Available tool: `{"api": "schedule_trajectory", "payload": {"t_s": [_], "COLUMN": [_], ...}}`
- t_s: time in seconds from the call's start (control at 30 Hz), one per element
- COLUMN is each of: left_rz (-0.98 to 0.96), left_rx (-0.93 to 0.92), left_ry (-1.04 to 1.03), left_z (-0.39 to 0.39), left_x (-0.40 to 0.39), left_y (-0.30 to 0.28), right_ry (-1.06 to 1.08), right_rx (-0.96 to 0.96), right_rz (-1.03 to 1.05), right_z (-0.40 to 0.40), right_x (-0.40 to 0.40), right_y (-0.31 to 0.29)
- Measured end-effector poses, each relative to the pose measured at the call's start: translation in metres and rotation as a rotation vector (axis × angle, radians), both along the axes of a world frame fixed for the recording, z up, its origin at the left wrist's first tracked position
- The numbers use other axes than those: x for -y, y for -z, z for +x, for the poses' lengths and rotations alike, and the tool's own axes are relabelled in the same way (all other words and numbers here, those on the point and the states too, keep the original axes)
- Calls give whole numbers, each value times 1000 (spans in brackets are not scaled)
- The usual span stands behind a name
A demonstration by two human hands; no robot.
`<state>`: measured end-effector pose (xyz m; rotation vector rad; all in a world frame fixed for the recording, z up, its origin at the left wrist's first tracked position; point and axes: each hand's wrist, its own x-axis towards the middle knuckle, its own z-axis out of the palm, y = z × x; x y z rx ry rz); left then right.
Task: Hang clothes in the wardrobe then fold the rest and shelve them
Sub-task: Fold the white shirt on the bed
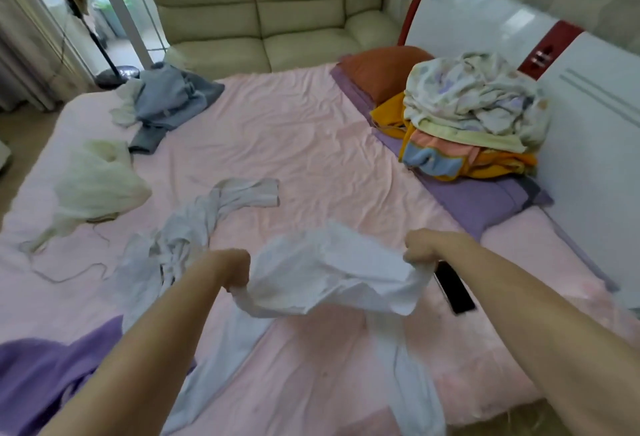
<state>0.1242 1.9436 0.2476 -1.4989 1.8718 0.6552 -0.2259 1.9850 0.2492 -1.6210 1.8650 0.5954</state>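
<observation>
I hold the white shirt in both fists, left hand and right hand; beyond it the grey garment and cream garment lie unfolded, so I judge most work remains.

One head-worn view — looking forward and down, close over the bed.

A bed fills the view, with a sofa behind its far edge and a headboard along its right side. Against the headboard lie pillows, with a heap of bedding on them. A shirt hangs above the near bed between the left hand and the right hand. A phone lies just right of it. Other clothes lie at the left.
</observation>
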Motion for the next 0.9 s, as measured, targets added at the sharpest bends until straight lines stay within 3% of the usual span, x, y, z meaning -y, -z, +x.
{"api": "schedule_trajectory", "payload": {"t_s": [0.1,0.17,0.23,0.3,0.37,0.47,0.5,0.6,0.67,0.77,0.9], "left_rz": [65,89,63,81,167,325,283,-51,-294,-592,-911], "left_rx": [210,304,331,327,260,187,150,-43,-340,-777,-1083], "left_ry": [130,214,266,306,302,249,185,-120,-439,-807,-845], "left_z": [6,9,10,8,2,-10,-14,-26,-35,-63,-88], "left_x": [-30,-45,-55,-67,-80,-81,-75,-28,16,88,172], "left_y": [36,62,82,96,102,109,111,110,107,69,-10], "right_ry": [-172,-299,-427,-514,-478,-177,-36,430,703,733,568], "right_rx": [-275,-461,-527,-468,-364,-176,-92,229,435,507,642], "right_rz": [350,373,331,254,306,497,506,252,13,-427,-803], "right_z": [9,13,19,27,37,47,47,44,49,51,51], "right_x": [-18,-27,-32,-38,-44,-34,-27,16,53,115,194], "right_y": [20,46,73,90,99,115,118,112,97,69,-5]}}
